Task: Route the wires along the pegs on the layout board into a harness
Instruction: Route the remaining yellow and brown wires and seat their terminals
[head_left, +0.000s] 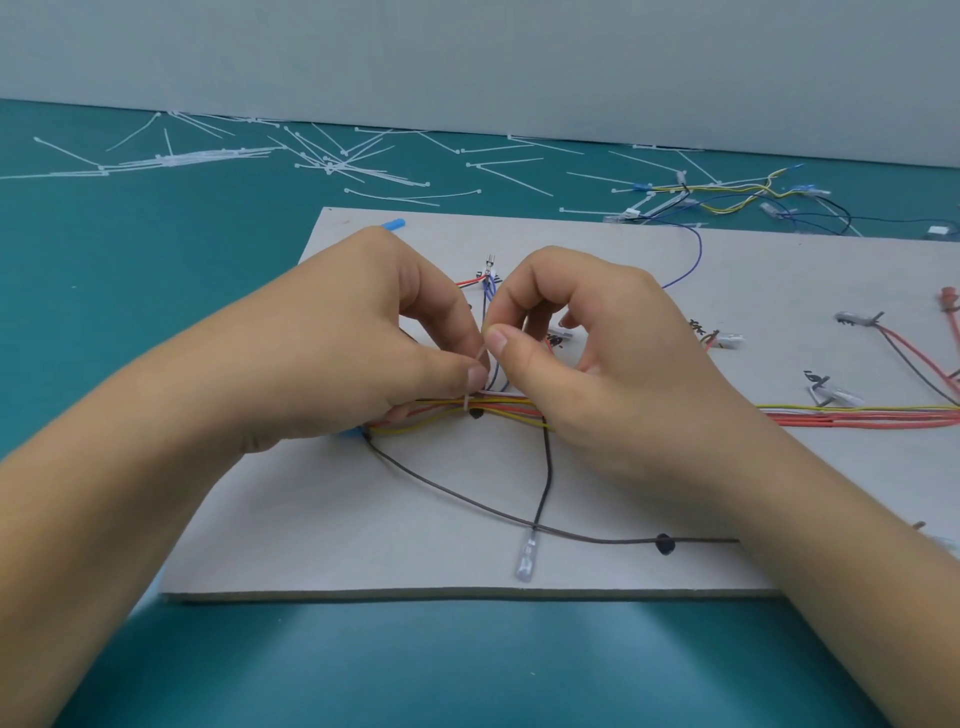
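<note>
Pinching tie (481, 358) low, just above wires (857, 415), between thumb and forefinger of left hand (363, 338). Pinching same tie's upper end with right hand (597, 358), thumb against curled forefinger. Tie upright, looped round wires at mid-board, beside black dot (475, 413). Wires red, yellow, white, running right across board (363, 545) to its right edge. Nearer: black wire (545, 467) dropping to clear terminal (525, 558), crossing brown wire (457, 493). Far, on green mat (156, 312): loose ties (332, 166); another harness (727, 191) far right.

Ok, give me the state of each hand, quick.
Left hand: closed, fingers pinching the tie looped on the wires.
Right hand: closed, thumb and forefinger pinching the tie's top end.
</note>
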